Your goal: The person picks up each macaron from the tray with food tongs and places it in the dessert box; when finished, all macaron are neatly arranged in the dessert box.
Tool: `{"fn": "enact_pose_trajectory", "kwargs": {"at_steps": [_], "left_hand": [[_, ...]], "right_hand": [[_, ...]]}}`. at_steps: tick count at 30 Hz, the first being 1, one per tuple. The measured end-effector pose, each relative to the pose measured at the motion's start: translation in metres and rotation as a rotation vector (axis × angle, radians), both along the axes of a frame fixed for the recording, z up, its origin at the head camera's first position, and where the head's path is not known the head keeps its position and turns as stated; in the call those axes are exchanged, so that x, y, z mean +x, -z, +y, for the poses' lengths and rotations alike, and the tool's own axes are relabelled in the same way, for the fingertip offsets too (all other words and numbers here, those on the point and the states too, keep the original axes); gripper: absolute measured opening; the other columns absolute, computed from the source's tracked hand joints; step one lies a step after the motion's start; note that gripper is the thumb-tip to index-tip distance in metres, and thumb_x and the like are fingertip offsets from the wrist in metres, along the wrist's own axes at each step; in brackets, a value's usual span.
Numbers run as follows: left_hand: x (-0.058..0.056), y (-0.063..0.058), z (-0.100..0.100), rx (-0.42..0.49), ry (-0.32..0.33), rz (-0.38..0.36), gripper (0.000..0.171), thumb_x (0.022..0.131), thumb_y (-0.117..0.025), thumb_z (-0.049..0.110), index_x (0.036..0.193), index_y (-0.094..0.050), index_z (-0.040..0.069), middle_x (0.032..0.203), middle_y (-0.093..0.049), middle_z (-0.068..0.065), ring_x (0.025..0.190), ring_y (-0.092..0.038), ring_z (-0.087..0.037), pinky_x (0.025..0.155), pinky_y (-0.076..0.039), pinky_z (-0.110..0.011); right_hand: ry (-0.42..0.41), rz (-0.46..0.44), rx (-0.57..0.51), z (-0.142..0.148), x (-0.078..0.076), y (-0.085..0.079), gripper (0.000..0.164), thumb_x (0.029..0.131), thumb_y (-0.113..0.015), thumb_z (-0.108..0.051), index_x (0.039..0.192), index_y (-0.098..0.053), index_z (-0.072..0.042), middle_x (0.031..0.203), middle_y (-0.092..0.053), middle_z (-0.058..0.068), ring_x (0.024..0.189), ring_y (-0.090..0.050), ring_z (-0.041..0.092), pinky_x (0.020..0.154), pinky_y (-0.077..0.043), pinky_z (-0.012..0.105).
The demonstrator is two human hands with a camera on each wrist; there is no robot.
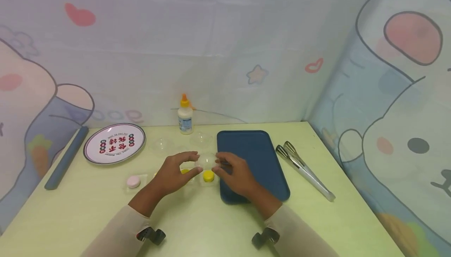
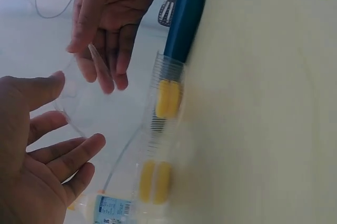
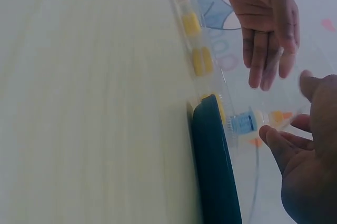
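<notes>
One clear plastic dome (image 1: 207,161), thin-walled, glossy and round, is up off the table between both hands, and I've got it right in the middle of my head view! The left hand (image 1: 177,173) pinches one side between thumb and fingers, the right hand (image 1: 237,173) pinches the other. Just below sit the macarons, smooth little sandwiches with rounded shells: I count four, one pink macaron (image 1: 133,181) and three yellow macarons (image 3: 190,23), all in clear plastic packaging (image 3: 224,90), ribbed at its edge in my left wrist feed. Behind the hands, I make out two more clear domes (image 1: 162,143) lying on the table, plus a fainter third shape too hazy for me to call. Right beside the right hand, one flat tray (image 1: 246,147), dark blue, with rounded corners and a raised rim. Beyond it, one pair of tongs (image 1: 306,171), shiny metal with slotted heads. At the back, one white bottle (image 1: 185,120) with an orange-tipped nozzle; off left, one glossy plate (image 1: 93,147) with dark rim and red lettering, and one long slate-blue bar (image 1: 67,158) on the pale, faintly grained table (image 1: 197,225)!
</notes>
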State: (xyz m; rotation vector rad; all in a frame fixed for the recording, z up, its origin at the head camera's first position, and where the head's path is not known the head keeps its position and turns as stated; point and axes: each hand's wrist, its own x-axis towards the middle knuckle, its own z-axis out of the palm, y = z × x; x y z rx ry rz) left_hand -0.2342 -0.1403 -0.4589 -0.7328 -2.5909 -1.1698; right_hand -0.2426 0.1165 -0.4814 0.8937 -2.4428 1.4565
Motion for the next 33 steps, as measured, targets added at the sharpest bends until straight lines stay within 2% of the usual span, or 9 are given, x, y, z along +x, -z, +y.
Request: {"fn": "enact_pose_trajectory", "kwargs": {"at_steps": [4, 9, 14, 17, 21, 26, 33], "left_hand": [[0.002, 0.007, 0.002, -0.03, -0.004, -0.027, 0.048, 0.096, -0.085, 0.021, 0.138, -0.071, 0.001, 0.151, -0.068, -0.021, 0.14, -0.066, -0.042, 0.118, -0.05, -0.063], [0.004, 0.012, 0.006, -0.051, -0.001, -0.032, 0.056, 0.094, -0.087, 0.017, 0.142, -0.067, -0.002, 0.151, -0.067, -0.023, 0.141, -0.065, -0.043, 0.118, -0.051, -0.062], [0.005, 0.015, 0.006, -0.075, 0.003, -0.015, 0.06, 0.092, -0.089, 0.015, 0.145, -0.064, -0.001, 0.147, -0.069, -0.022, 0.14, -0.064, -0.044, 0.116, -0.052, -0.063], [0.006, 0.017, 0.006, -0.088, 0.005, 0.004, 0.059, 0.091, -0.089, 0.015, 0.143, -0.066, 0.001, 0.149, -0.067, -0.022, 0.143, -0.059, -0.047, 0.119, -0.045, -0.071], [0.005, 0.018, 0.006, -0.104, -0.006, 0.01, 0.056, 0.09, -0.09, 0.016, 0.141, -0.068, 0.005, 0.149, -0.067, -0.019, 0.149, -0.048, -0.049, 0.118, -0.031, -0.08], [0.003, 0.023, 0.007, -0.13, -0.027, -0.026, 0.058, 0.089, -0.091, 0.02, 0.142, -0.068, 0.008, 0.149, -0.069, -0.015, 0.156, -0.038, -0.049, 0.119, -0.024, -0.079], [0.001, 0.027, 0.009, -0.176, -0.045, -0.064, 0.059, 0.089, -0.092, 0.024, 0.141, -0.068, 0.01, 0.148, -0.07, -0.012, 0.16, -0.034, -0.047, 0.122, -0.022, -0.078]], "right_hand": [[-0.007, -0.067, 0.032, 0.003, 0.001, 0.0, 0.058, 0.101, -0.079, -0.014, 0.151, -0.057, 0.004, 0.149, -0.064, 0.021, 0.137, -0.069, 0.035, 0.113, -0.058, 0.038], [0.025, -0.109, 0.069, 0.002, 0.003, -0.001, 0.066, 0.097, -0.083, -0.012, 0.155, -0.054, 0.001, 0.15, -0.064, 0.02, 0.138, -0.069, 0.035, 0.113, -0.058, 0.041], [0.065, -0.082, 0.116, 0.002, 0.003, 0.001, 0.062, 0.094, -0.087, -0.014, 0.149, -0.061, -0.002, 0.153, -0.064, 0.016, 0.14, -0.066, 0.036, 0.112, -0.058, 0.051], [0.081, -0.059, 0.135, 0.003, 0.002, 0.004, 0.059, 0.092, -0.089, -0.016, 0.145, -0.065, -0.004, 0.156, -0.062, 0.014, 0.148, -0.058, 0.037, 0.117, -0.053, 0.058], [0.094, -0.049, 0.162, 0.003, 0.002, 0.006, 0.058, 0.091, -0.091, -0.019, 0.142, -0.068, -0.005, 0.155, -0.063, 0.013, 0.152, -0.05, 0.038, 0.124, -0.04, 0.069], [0.091, -0.08, 0.177, 0.004, 0.004, 0.007, 0.056, 0.092, -0.09, -0.022, 0.142, -0.068, -0.007, 0.155, -0.062, 0.012, 0.154, -0.045, 0.039, 0.122, -0.023, 0.084], [0.1, -0.095, 0.214, 0.005, 0.002, 0.011, 0.056, 0.093, -0.089, -0.023, 0.143, -0.068, -0.01, 0.155, -0.063, 0.01, 0.153, -0.046, 0.037, 0.121, -0.025, 0.082]]}}
